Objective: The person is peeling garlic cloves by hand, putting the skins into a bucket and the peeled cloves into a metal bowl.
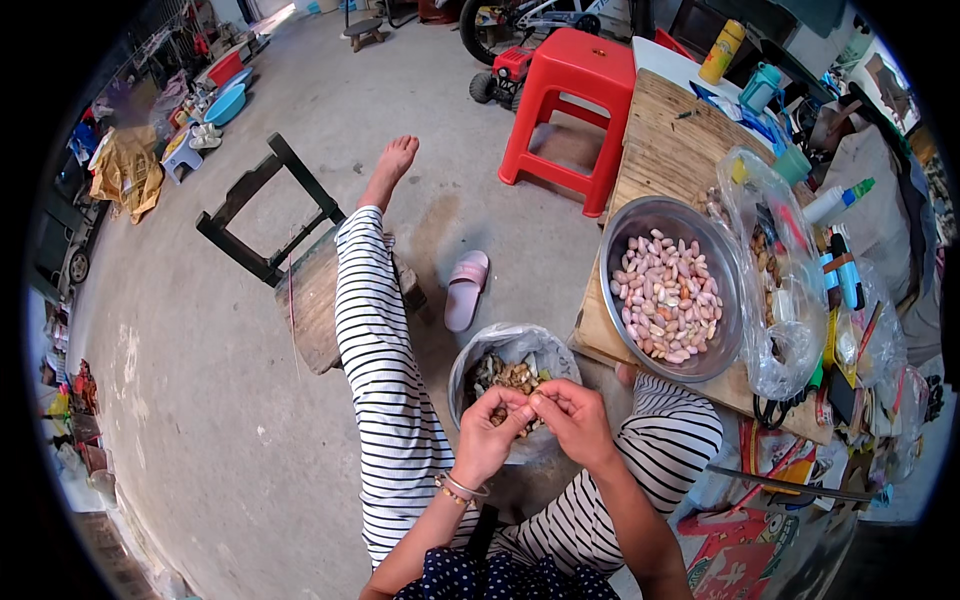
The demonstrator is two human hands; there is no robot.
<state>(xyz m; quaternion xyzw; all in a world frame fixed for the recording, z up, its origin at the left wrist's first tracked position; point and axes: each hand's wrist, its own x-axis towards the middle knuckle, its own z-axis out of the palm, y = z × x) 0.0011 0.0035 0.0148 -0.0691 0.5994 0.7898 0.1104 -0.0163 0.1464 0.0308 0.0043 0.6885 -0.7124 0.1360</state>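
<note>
My left hand and my right hand meet over a bin lined with a pale plastic bag. Thumbs and fingertips of both are pinched together, almost touching. Whatever sits between them is too small and covered to make out. Inside the bin lie brown peanut shells and some darker scraps, partly hidden by my hands. To the right, a steel bowl of shelled pink peanuts rests on a wooden table.
A clear plastic bag with brown contents lies beside the bowl, near bottles and clutter. Beyond the table's left edge stands a red stool. A low wooden chair is under my outstretched leg, with a pink slipper on the floor.
</note>
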